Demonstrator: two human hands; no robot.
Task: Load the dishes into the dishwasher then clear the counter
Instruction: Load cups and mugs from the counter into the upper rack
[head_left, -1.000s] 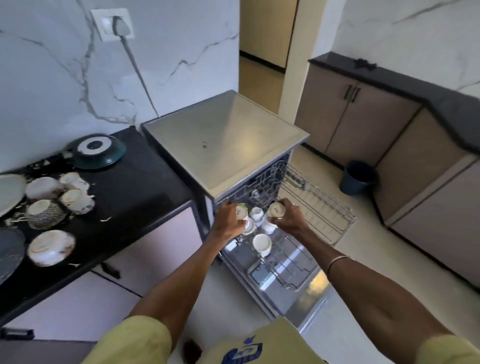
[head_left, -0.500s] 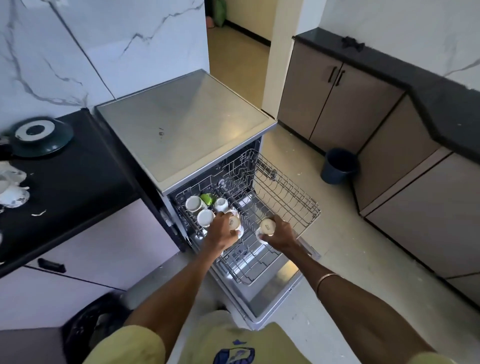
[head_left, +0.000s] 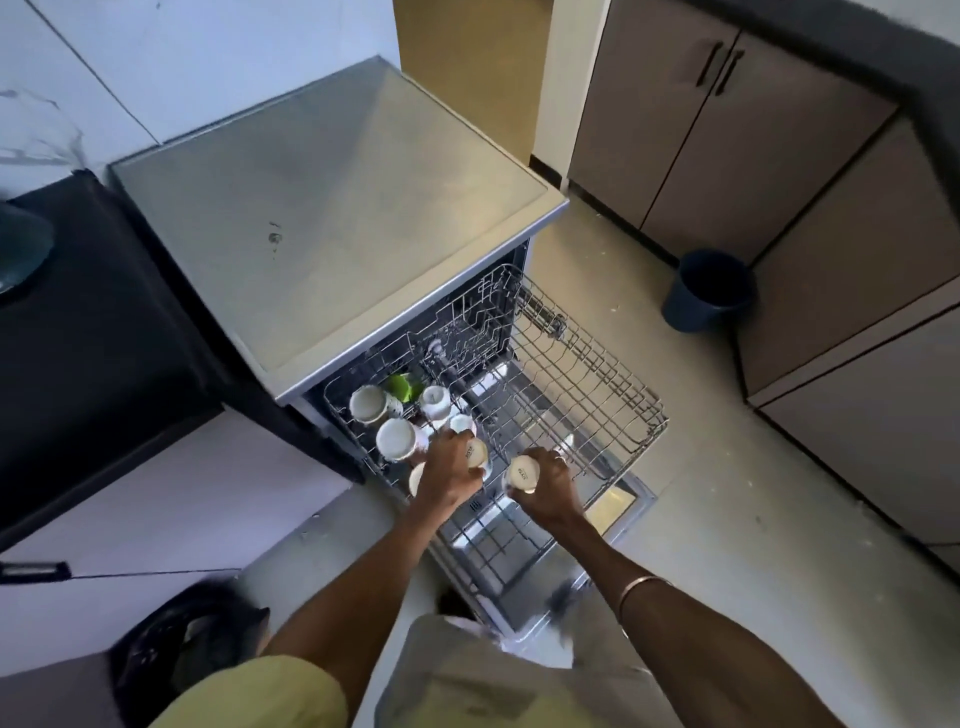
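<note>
1. Dishes first: each hand has one small white ceramic cup, upside down with the base facing up. The left hand (head_left: 451, 470) grips the left cup (head_left: 477, 452), the right hand (head_left: 545, 486) grips the right cup (head_left: 521, 474). Hands are close together, not touching.
2. Both cups sit over the pulled-out grey wire upper rack (head_left: 582, 384) of the steel-topped dishwasher (head_left: 332, 208), right next to the white cups already parked upside down (head_left: 397, 439) in the rack's left part.
3. I'd say keep them mouth-down and drop each one between tines, not on top of a wire, so it doesn't tip.
4. Watch the left cup, it's really tight against its neighbours, so chipping looks possible. Ease it in.
5. The right half of the rack looks free, so spread out there.
6. Counter clearing isn't started yet, I reckon.
</note>
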